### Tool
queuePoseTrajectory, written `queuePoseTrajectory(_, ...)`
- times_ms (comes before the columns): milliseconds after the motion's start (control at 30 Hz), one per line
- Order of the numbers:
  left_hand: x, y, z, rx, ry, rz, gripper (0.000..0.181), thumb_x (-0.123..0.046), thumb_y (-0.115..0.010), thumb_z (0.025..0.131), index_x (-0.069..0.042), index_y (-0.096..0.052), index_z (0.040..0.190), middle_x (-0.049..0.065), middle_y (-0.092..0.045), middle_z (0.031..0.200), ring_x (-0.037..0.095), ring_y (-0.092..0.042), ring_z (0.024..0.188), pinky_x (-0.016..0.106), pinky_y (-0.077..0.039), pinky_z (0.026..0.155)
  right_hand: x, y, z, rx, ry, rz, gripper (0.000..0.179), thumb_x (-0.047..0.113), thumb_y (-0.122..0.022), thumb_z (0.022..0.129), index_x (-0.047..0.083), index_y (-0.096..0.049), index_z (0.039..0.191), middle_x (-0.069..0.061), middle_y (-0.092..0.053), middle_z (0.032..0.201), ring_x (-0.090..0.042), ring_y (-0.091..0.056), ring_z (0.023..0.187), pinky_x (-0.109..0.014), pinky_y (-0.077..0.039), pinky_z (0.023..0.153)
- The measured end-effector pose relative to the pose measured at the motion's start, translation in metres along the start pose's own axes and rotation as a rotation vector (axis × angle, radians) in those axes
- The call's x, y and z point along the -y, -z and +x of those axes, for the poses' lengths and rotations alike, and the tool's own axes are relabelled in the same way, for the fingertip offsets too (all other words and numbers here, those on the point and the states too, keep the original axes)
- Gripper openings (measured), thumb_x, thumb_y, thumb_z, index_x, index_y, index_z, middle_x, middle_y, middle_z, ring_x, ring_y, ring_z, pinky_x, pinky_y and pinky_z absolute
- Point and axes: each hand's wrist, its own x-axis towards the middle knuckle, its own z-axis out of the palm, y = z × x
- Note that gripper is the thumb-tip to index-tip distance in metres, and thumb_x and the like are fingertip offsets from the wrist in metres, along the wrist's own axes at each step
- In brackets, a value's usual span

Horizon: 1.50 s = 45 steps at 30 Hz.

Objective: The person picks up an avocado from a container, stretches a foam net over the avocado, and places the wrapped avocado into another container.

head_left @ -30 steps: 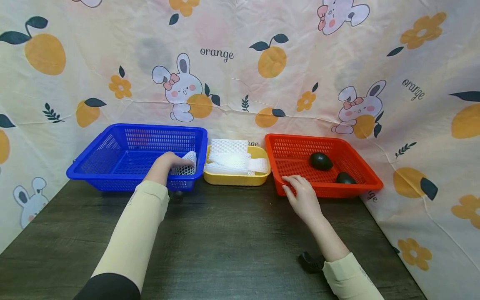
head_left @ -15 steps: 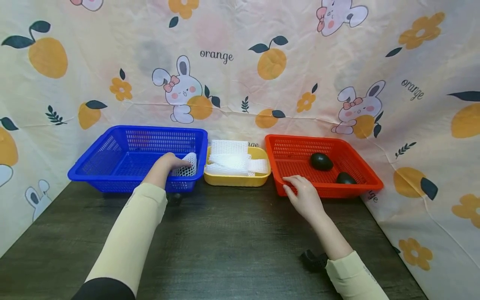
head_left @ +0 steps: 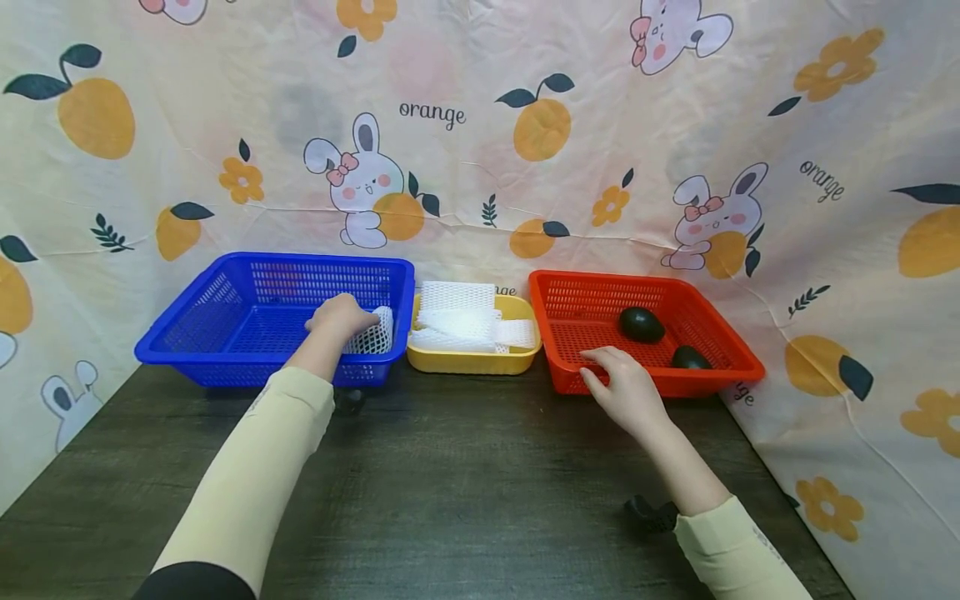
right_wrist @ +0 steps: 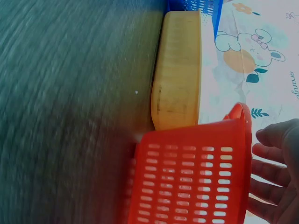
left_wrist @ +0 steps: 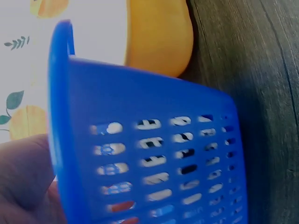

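In the head view, my left hand (head_left: 337,318) hangs over the right part of the blue basket (head_left: 198,354), its thumb extended toward a white foam fruit net (head_left: 375,335). The net lies against the basket's right end, with something dark showing through its mesh. My left fingers are partly hidden; the left wrist view shows the thumb (left_wrist: 25,170) behind the blue rim. My right hand (head_left: 624,390) is at the front left of the red basket (head_left: 716,383), fingers loosely bent, holding nothing. Two dark green avocados lie in that basket, one farther back (head_left: 641,324) and one nearer (head_left: 690,357).
Between the baskets stands a yellow tub (head_left: 472,362) with several white foam nets (head_left: 457,312) piled in it. All three containers stand at the back of the dark wooden table (head_left: 450,483), against a printed cloth (head_left: 465,183).
My left hand has lifted and drawn slightly left and back from the foam net, which stays in the blue basket. My right hand has shifted a little right along the red rim.
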Motion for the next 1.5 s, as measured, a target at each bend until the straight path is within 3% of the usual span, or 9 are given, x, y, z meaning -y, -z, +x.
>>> queuePoseTrajectory(267,-0.012,0.005,0.002,-0.082,-0.048,-0.036,0.056,-0.037,-0.056,0.093,0.007,-0.05,0.128,0.029,-0.051,0.126,0.049,-0.043,0.119,0.068,-0.019,0.101,-0.007,0.012,0.002,0.003,-0.009,0.005,0.028,0.014,-0.066,0.091,0.002,-0.066,0.116,-0.014,-0.063,0.113,-0.032,-0.058,0.103,-0.052,-0.046,0.087)
queuePoseTrajectory(433,-0.021,0.008,-0.003,-0.118,-0.116,-0.088,0.044,-0.033,-0.055,0.094,0.003,-0.057,0.118,0.023,-0.058,0.119,0.042,-0.049,0.113,0.064,-0.026,0.1,-0.01,0.02,0.004,-0.005,-0.026,0.006,0.028,0.013,-0.066,0.091,0.002,-0.066,0.116,-0.015,-0.062,0.114,-0.033,-0.058,0.103,-0.053,-0.046,0.085)
queuePoseTrajectory(733,-0.039,0.005,-0.007,-0.178,-0.199,-0.143,0.042,-0.028,-0.055,0.095,0.002,-0.055,0.125,0.023,-0.056,0.124,0.04,-0.049,0.114,0.056,-0.036,0.097,-0.018,0.033,0.005,-0.023,-0.017,-0.031,0.027,0.014,-0.065,0.09,0.002,-0.066,0.114,-0.016,-0.061,0.114,-0.035,-0.058,0.101,-0.053,-0.047,0.083)
queuePoseTrajectory(933,-0.049,-0.002,-0.01,-0.2,-0.266,-0.159,0.038,-0.025,-0.056,0.094,0.0,-0.058,0.122,0.021,-0.055,0.125,0.039,-0.048,0.117,0.055,-0.035,0.098,-0.026,0.044,0.007,-0.031,-0.043,-0.05,0.028,0.014,-0.065,0.09,0.0,-0.065,0.114,-0.019,-0.061,0.115,-0.038,-0.057,0.104,-0.056,-0.044,0.087)
queuePoseTrajectory(1133,-0.052,-0.008,-0.016,-0.21,-0.366,-0.068,0.037,-0.025,-0.058,0.092,-0.001,-0.061,0.119,0.021,-0.055,0.12,0.039,-0.05,0.113,0.056,-0.039,0.095,-0.04,0.056,0.007,-0.009,-0.113,-0.051,0.029,0.013,-0.064,0.09,-0.001,-0.064,0.116,-0.023,-0.059,0.116,-0.041,-0.054,0.107,-0.059,-0.04,0.092)
queuePoseTrajectory(1333,-0.043,-0.016,-0.026,-0.176,-0.428,0.058,0.042,-0.027,-0.061,0.091,0.001,-0.06,0.122,0.021,-0.059,0.118,0.036,-0.056,0.107,0.051,-0.046,0.087,-0.06,0.069,0.004,0.021,-0.164,-0.083,0.03,0.015,-0.062,0.091,-0.002,-0.062,0.116,-0.026,-0.057,0.118,-0.044,-0.053,0.105,-0.061,-0.04,0.089)
queuePoseTrajectory(1500,-0.03,-0.026,-0.038,-0.227,-0.5,0.184,0.042,-0.03,-0.062,0.091,0.002,-0.062,0.119,0.019,-0.063,0.106,0.032,-0.061,0.09,0.047,-0.052,0.071,-0.081,0.078,0.005,0.052,-0.222,-0.105,0.034,0.016,-0.061,0.092,-0.005,-0.06,0.119,-0.029,-0.055,0.119,-0.046,-0.05,0.109,-0.062,-0.039,0.091)
